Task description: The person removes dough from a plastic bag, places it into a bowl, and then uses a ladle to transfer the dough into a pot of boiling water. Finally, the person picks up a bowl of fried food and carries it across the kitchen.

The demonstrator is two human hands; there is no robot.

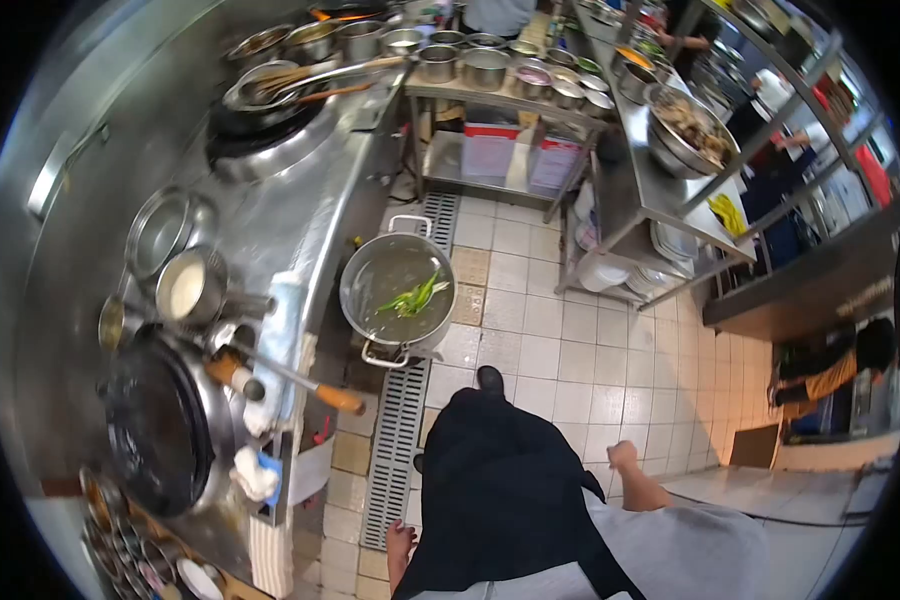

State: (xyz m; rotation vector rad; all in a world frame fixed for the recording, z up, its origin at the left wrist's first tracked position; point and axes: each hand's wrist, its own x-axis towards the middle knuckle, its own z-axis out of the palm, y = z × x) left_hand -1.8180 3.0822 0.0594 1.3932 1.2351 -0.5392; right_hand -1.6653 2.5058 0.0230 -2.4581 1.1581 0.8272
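My left hand (401, 541) hangs low beside the black apron (500, 480), over the floor drain grate, its fingers curled; whether it holds anything is too small to tell. On the other side of the apron, my right hand (624, 456) is closed above the tiled floor, with its contents, if any, hidden. Ahead of me stands a large two-handled metal pot (375, 262) with liquid and green leafy vegetables (412, 298) in it. Neither hand touches the pot. A wooden-handled ladle (340, 399) juts over the edge of the stove counter at the left.
The steel stove counter (305, 215) carries a dark wok (155, 425) and a pan with pale contents (188, 290). Behind the pot, a shelf table (450, 92) holds several metal containers. A bowl of food (690, 135) stands on the right counter. People stand farther back.
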